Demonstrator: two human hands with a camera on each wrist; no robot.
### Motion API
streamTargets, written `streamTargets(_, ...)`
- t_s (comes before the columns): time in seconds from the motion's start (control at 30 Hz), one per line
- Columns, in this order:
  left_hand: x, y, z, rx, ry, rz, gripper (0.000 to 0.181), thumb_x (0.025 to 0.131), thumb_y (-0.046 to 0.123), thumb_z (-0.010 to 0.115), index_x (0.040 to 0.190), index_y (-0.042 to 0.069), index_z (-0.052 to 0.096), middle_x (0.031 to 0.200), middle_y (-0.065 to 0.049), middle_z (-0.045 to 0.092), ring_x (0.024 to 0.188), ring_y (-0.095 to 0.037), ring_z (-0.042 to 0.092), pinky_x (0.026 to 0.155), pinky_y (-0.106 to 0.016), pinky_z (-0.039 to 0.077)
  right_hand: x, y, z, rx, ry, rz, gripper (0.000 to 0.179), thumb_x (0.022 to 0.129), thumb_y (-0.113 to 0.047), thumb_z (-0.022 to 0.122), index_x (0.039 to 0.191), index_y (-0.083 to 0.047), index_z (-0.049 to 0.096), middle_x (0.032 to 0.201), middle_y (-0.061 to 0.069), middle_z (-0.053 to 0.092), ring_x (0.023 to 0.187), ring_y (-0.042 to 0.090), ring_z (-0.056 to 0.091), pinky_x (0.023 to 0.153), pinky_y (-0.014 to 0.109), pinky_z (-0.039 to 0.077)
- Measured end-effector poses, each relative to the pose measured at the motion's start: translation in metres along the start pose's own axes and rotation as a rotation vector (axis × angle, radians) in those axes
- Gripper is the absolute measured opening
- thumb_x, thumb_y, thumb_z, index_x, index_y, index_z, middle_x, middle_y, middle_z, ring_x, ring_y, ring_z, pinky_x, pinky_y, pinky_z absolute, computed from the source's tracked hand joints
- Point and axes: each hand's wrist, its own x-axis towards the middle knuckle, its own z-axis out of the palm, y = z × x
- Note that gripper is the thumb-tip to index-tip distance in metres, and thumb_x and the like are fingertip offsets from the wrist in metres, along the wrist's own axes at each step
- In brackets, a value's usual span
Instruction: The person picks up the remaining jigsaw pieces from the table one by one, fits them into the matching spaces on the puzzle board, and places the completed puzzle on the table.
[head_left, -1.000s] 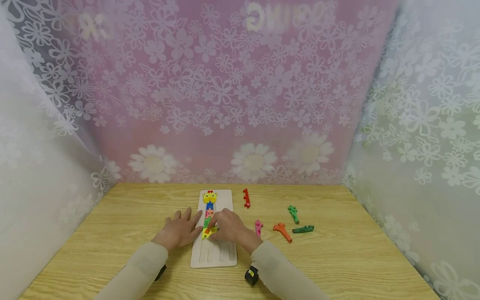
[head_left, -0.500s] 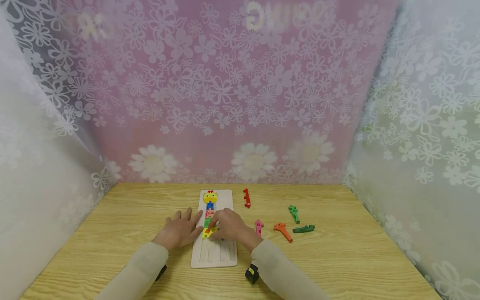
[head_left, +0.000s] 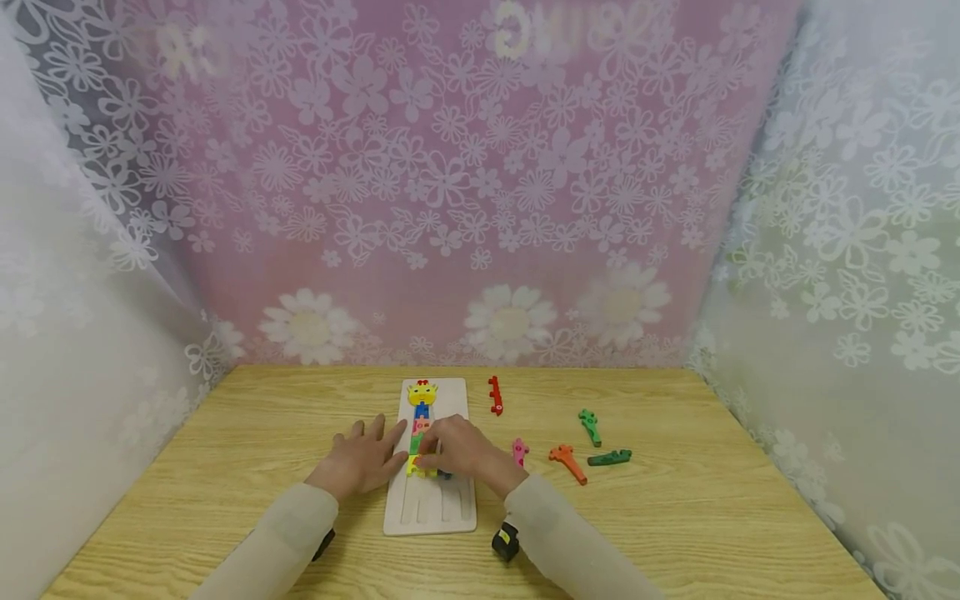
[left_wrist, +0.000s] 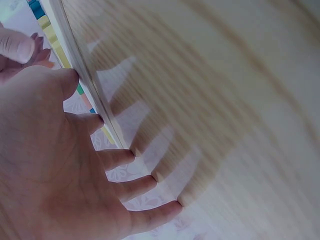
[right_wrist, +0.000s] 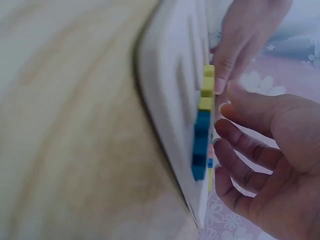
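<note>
The left hand (head_left: 356,461) splays at one board's (head_left: 451,403) edge, fingers grasping nothing, the right hand (head_left: 462,450) bends over its one giraffe (head_left: 421,427), grip unclear, and five loose pieces (head_left: 568,464) dot the tabletop (head_left: 675,517).

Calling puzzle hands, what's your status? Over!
Left hand touching board. Right hand partly blocking view of yellow body piece, grip unclear. Red piece off board.

Long, plain sleeves in pale beige cover the arms, the left sleeve (head_left: 268,542) and right sleeve (head_left: 576,542) matching, each with a faint greyish patch near its cuff. The left hand (head_left: 356,460) and right hand (head_left: 459,450) are bare. A small, blocky black device (head_left: 506,542) with a yellow mark sits at the right wrist; a dark one (head_left: 323,546), mostly hidden, at the left.
</note>
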Motion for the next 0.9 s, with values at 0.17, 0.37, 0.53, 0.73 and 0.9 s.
streamTargets(0.17, 0.0005, 0.0005, -0.0007, 0.005, -0.008, -0.011, 0.062, 0.109, 0.050, 0.040, 0.163, 0.022, 0.033, 0.167, -0.021, 0.032, 0.147, -0.054, 0.037, 0.110, -0.079, 0.032, -0.0004, 0.0033, -0.0063, -0.008, -0.007, -0.018, 0.012, 0.092, -0.020, 0.079, 0.102, -0.013, 0.082, 0.090, -0.005, 0.076, 0.073, 0.002, 0.057, 0.070, 0.015, 0.050)
streamTargets(0.37, -0.0004, 0.0005, -0.0012, -0.005, -0.014, -0.018, 0.061, 0.109, 0.050, 0.041, 0.163, 0.022, 0.034, 0.167, -0.021, 0.032, 0.147, -0.055, 0.037, 0.110, -0.079, 0.031, -0.0022, 0.0034, -0.0086, -0.013, -0.061, -0.010, 0.022, 0.084, -0.019, 0.087, 0.104, -0.014, 0.081, 0.093, -0.005, 0.075, 0.074, 0.001, 0.057, 0.071, 0.015, 0.051)
streamTargets(0.53, -0.0003, 0.0004, -0.0011, 0.001, -0.012, -0.011, 0.062, 0.109, 0.050, 0.041, 0.163, 0.021, 0.034, 0.166, -0.021, 0.033, 0.146, -0.054, 0.037, 0.109, -0.079, 0.032, -0.0016, 0.0036, -0.0063, 0.006, -0.075, 0.003, 0.024, 0.083, -0.016, 0.088, 0.106, -0.012, 0.081, 0.095, -0.003, 0.076, 0.075, 0.003, 0.060, 0.073, 0.014, 0.051)
streamTargets(0.73, 0.0001, 0.0002, -0.0004, 0.004, -0.010, -0.015, 0.061, 0.109, 0.050, 0.041, 0.163, 0.022, 0.035, 0.167, -0.021, 0.033, 0.146, -0.054, 0.037, 0.109, -0.079, 0.032, -0.0006, 0.0045, -0.0051, 0.009, -0.068, 0.010, 0.025, 0.082, -0.016, 0.088, 0.106, -0.012, 0.082, 0.096, -0.003, 0.076, 0.079, 0.006, 0.062, 0.076, 0.014, 0.052)
streamTargets(0.9, 0.0010, 0.0000, 0.0002, -0.003, -0.007, -0.013, 0.061, 0.109, 0.050, 0.041, 0.162, 0.022, 0.035, 0.166, -0.021, 0.033, 0.146, -0.055, 0.037, 0.110, -0.079, 0.032, -0.0018, 0.0070, -0.0075, -0.002, -0.079, -0.007, 0.026, 0.081, -0.018, 0.089, 0.105, -0.012, 0.081, 0.099, -0.004, 0.076, 0.079, 0.005, 0.063, 0.077, 0.015, 0.053)
